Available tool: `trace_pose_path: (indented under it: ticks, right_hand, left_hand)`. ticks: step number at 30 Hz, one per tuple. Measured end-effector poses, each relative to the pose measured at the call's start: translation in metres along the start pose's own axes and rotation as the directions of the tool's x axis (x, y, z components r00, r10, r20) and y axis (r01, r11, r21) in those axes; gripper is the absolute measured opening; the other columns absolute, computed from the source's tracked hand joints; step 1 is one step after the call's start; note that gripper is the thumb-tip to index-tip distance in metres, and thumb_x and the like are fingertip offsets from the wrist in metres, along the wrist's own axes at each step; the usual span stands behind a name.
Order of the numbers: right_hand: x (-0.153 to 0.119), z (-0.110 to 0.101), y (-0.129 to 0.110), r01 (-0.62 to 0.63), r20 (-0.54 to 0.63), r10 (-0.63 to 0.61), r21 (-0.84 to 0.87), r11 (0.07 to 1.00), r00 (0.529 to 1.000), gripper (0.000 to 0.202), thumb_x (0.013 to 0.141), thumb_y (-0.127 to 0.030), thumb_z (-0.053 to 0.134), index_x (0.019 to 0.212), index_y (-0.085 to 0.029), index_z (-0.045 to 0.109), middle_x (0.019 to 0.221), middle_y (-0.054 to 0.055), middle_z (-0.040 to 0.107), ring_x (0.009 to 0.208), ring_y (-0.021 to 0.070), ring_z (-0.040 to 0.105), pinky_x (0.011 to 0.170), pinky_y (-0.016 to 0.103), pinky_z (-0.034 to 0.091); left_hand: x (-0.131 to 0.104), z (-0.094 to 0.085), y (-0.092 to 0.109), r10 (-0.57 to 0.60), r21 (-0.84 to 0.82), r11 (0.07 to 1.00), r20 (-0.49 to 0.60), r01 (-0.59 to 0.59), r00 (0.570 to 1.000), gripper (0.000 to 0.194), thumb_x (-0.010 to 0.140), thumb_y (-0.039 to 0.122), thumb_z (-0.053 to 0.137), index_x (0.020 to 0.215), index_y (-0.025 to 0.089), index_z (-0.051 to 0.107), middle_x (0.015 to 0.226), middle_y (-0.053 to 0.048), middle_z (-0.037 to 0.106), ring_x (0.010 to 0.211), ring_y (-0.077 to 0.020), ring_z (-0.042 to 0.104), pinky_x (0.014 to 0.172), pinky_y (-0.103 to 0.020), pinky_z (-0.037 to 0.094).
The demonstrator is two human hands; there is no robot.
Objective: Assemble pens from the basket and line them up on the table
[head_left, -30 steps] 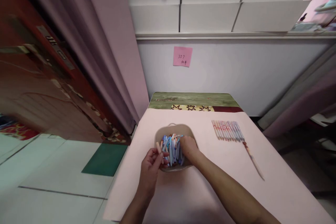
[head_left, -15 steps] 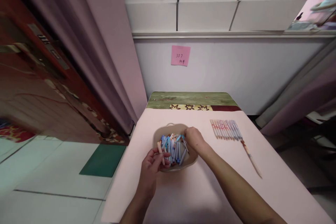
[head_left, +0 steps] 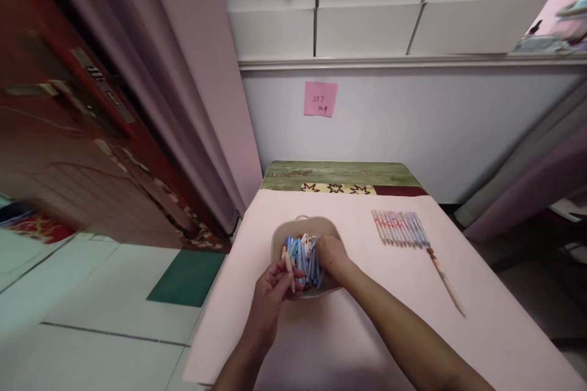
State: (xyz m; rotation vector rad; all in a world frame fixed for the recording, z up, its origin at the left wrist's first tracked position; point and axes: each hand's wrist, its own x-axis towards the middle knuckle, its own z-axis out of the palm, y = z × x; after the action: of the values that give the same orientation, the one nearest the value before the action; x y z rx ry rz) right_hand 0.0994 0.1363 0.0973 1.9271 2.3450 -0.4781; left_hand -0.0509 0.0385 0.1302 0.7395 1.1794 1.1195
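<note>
Nearest, at the lower centre of the frame, the left hand (head_left: pixel 275 284) has its fingers closed round a peach-coloured pen (head_left: pixel 290 273), held tilted over the near left side of the bin (head_left: pixel 316 295). The grip looks light, so a loosened thumb could let that pen drop in among the others.

The right hand (head_left: pixel 332 253) reaches over the bin's right side, knuckles up, fingers down among the heaped pens (head_left: pixel 305 259). Whether they have hold of one cannot be told, since the back of the hand hides them. The pens are packed close and lean several ways, so drawing one out could drag neighbours along or tip them over the rim. A wrist pressing on that side might also shift the bin, as neither hand appears to brace it.

Right of centre, a single pen (head_left: pixel 447 284) slants across the tabletop (head_left: pixel 339 342) towards the lower right. If round, it could roll when a sleeve or forearm brushed it.

Its brown end lies close by the lower right corner of a neat row of pens (head_left: pixel 398 229), slightly farther off; a knock there could push that row out of line.
</note>
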Motion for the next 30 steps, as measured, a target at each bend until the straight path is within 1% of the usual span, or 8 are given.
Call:
trace_pose_path:
  ticks: [8,10,11,13,15,19,23,30]
  right_hand:
    - [-0.018,-0.008,0.017,-0.004,-0.129,0.029,0.192,0.981,0.991,0.019,0.079,-0.014,0.054,0.093,-0.013,0.066,0.088,0.014,0.072,0.082,0.0227,0.069,0.069,0.026,0.049]
    - [-0.025,-0.009,0.028,0.042,-0.137,0.017,0.417,0.908,0.990,0.014,0.079,-0.016,0.053,0.089,-0.016,0.063,0.074,0.006,0.070,0.068,0.0171,0.067,0.060,0.023,0.047]
    - [-0.028,-0.009,0.032,0.068,-0.134,0.016,0.591,0.804,0.991,0.014,0.079,-0.018,0.053,0.090,-0.017,0.061,0.069,0.002,0.068,0.060,0.0148,0.064,0.056,0.022,0.047]
    - [-0.035,-0.010,0.037,0.114,-0.131,0.011,0.893,0.435,0.991,0.022,0.077,-0.024,0.057,0.099,-0.018,0.058,0.064,-0.002,0.064,0.051,0.0118,0.058,0.048,0.021,0.044]
    - [-0.042,-0.013,0.038,0.129,-0.130,0.006,0.987,0.100,0.992,0.035,0.073,-0.030,0.066,0.104,-0.018,0.058,0.066,-0.003,0.064,0.049,0.0097,0.055,0.045,0.019,0.041]
    - [-0.054,-0.022,0.032,0.088,-0.088,0.007,0.982,-0.169,0.996,0.035,0.066,-0.034,0.075,0.093,-0.015,0.064,0.069,-0.001,0.065,0.047,0.0059,0.049,0.040,0.015,0.032]
    - [-0.055,-0.023,0.030,0.081,-0.078,0.024,0.969,-0.234,0.997,0.033,0.065,-0.031,0.075,0.092,-0.015,0.066,0.069,-0.001,0.065,0.047,0.0050,0.047,0.040,0.015,0.030]
    - [-0.045,-0.012,0.038,0.010,-0.007,0.030,0.995,-0.097,1.000,0.033,0.066,-0.028,0.067,0.096,-0.014,0.071,0.065,-0.001,0.064,0.047,0.0062,0.047,0.042,0.018,0.032]
  left_hand:
    - [-0.001,0.001,0.002,-0.058,-0.106,0.992,0.051,0.063,0.997,0.032,0.071,0.031,0.074,0.096,0.013,0.063,0.091,-0.010,0.071,0.064,-0.0149,0.064,0.060,-0.030,0.055]
    - [0.001,0.000,0.001,-0.085,-0.139,0.986,0.057,0.092,0.995,0.033,0.072,0.030,0.074,0.097,0.013,0.063,0.091,-0.010,0.071,0.064,-0.0146,0.064,0.059,-0.030,0.055]
    - [0.002,0.001,0.000,-0.094,-0.145,0.984,0.062,0.102,0.994,0.034,0.071,0.030,0.074,0.098,0.012,0.063,0.090,-0.010,0.071,0.064,-0.0145,0.064,0.059,-0.029,0.055]
    - [0.004,0.005,-0.001,-0.103,-0.144,0.983,0.072,0.112,0.992,0.034,0.071,0.030,0.075,0.097,0.012,0.063,0.089,-0.010,0.071,0.063,-0.0144,0.064,0.059,-0.029,0.055]
    - [0.004,0.010,-0.001,-0.104,-0.134,0.984,0.081,0.114,0.991,0.034,0.070,0.030,0.076,0.096,0.013,0.062,0.088,-0.010,0.071,0.062,-0.0142,0.063,0.058,-0.028,0.054]
    - [0.002,0.019,0.000,-0.112,-0.105,0.987,0.096,0.122,0.989,0.036,0.069,0.030,0.076,0.098,0.014,0.061,0.088,-0.009,0.072,0.061,-0.0137,0.063,0.057,-0.028,0.054]
    - [0.000,0.021,0.000,-0.114,-0.098,0.988,0.077,0.121,0.991,0.037,0.068,0.030,0.077,0.097,0.013,0.061,0.084,-0.008,0.071,0.061,-0.0142,0.063,0.059,-0.028,0.054]
    - [0.002,0.019,-0.003,-0.107,-0.086,0.990,0.042,0.110,0.993,0.037,0.066,0.031,0.077,0.094,0.013,0.062,0.084,-0.008,0.072,0.060,-0.0133,0.062,0.059,-0.028,0.054]
